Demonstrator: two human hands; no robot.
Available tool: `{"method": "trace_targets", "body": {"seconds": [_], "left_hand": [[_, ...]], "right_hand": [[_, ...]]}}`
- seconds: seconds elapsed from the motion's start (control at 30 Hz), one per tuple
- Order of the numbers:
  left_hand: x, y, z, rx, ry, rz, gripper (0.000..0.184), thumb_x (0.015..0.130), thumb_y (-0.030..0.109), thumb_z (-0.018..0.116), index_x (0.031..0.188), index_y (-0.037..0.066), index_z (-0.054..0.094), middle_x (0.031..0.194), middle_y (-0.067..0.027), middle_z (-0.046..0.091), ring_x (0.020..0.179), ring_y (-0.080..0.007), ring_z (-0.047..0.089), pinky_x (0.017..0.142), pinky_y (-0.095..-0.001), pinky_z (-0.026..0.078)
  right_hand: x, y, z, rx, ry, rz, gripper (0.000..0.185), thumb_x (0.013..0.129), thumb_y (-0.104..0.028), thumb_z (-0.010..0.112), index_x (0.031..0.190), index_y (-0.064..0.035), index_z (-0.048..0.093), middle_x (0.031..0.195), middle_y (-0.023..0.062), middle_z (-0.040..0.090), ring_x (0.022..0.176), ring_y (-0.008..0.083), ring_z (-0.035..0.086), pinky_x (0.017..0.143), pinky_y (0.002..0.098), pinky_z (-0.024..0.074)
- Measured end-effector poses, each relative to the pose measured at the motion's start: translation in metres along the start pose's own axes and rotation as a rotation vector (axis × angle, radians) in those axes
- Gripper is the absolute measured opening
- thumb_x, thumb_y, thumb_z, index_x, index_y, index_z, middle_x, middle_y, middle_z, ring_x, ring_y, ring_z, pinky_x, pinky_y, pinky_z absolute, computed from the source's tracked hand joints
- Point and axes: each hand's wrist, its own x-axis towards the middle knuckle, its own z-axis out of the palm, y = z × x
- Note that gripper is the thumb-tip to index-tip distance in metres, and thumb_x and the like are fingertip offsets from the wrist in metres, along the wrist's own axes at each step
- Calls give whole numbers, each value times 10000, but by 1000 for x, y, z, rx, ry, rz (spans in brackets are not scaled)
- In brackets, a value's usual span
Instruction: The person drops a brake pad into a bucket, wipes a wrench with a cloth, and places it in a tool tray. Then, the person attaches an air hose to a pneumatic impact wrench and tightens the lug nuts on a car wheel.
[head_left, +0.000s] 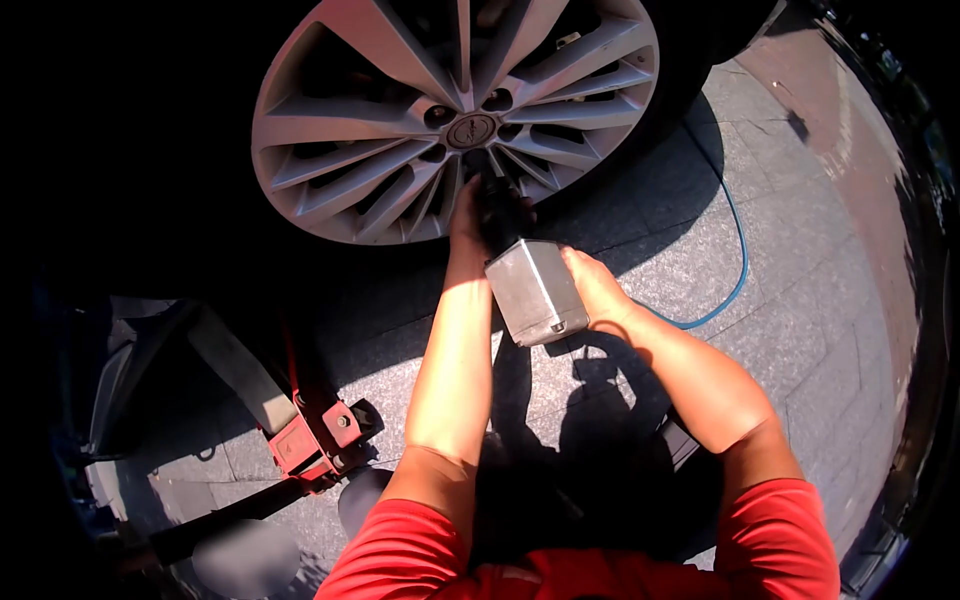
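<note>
A power wrench with a silver housing and a dark front end points at the hub of a silver multi-spoke car wheel. Its tip meets the wheel just below the round centre cap. My left hand is wrapped round the dark front part, partly in shadow. Behind it, my right hand grips the wrench at the right side of the silver housing; most of those fingers are hidden by the tool.
A red floor jack with a dark handle stands at the lower left on grey paving. A blue hose curves over the paving on the right. Deep shadow covers the car's side.
</note>
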Motion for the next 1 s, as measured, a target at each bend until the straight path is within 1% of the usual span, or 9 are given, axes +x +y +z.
{"method": "trace_targets", "body": {"seconds": [0.1,0.27,0.43,0.53,0.67,0.7,0.8,0.87,1.0], "left_hand": [[-35,1,62,-31,72,125,395,832,414,482,827,24,539,690,-139,588,663,-329,624,598,-452,529],[-47,26,97,-26,0,204,383,832,380,482,845,1,529,695,-160,593,663,-327,626,615,-425,536],[-37,50,89,78,57,165,411,843,379,481,920,-20,547,750,-178,609,690,-326,618,625,-417,531],[-29,67,84,140,90,122,428,843,398,491,928,-16,558,771,-175,618,671,-328,614,614,-407,525],[-18,68,81,323,289,267,446,847,431,473,920,3,574,801,-169,620,701,-320,610,648,-403,513],[-18,63,76,323,289,267,446,847,431,473,920,3,574,801,-169,620,701,-320,610,648,-403,513],[-8,70,49,59,-435,-51,522,841,517,405,928,33,579,847,-175,604,793,-312,589,718,-430,486],[-22,51,67,-276,-381,99,543,843,530,391,917,25,575,809,-173,599,762,-323,588,698,-444,485],[-32,65,78,3,-176,26,422,857,433,470,893,26,574,747,-152,595,684,-287,594,643,-405,503]], "right_hand": [[-6,-7,-5,1413,-27,520,448,720,-76,619,1142,-20,478,1046,184,563,934,322,564,801,358,455],[4,-50,-45,286,60,-260,414,787,-112,565,1178,-23,463,1076,143,553,971,229,560,835,300,440],[17,-56,-13,1177,-65,143,292,891,-233,477,1107,-39,511,1008,60,574,900,133,547,781,280,445],[23,-62,-6,859,-1,12,318,923,-325,421,1088,-78,535,1001,37,576,889,120,549,770,282,451],[16,-84,-6,1414,-65,162,265,915,-194,445,1137,-64,511,1009,37,576,907,108,548,784,275,448],[14,-80,-7,1010,19,-43,291,882,-166,498,1151,-56,499,1007,42,577,922,117,550,794,276,445],[16,-83,-16,475,117,-198,551,644,-62,711,1137,-37,467,984,116,585,897,205,580,788,287,451],[17,-84,-28,21,122,-177,521,653,-34,682,1126,-42,464,973,127,585,886,208,582,775,284,456],[16,-85,-19,303,65,-162,555,662,-48,679,1164,-42,443,989,122,587,918,218,582,807,288,451]]}}
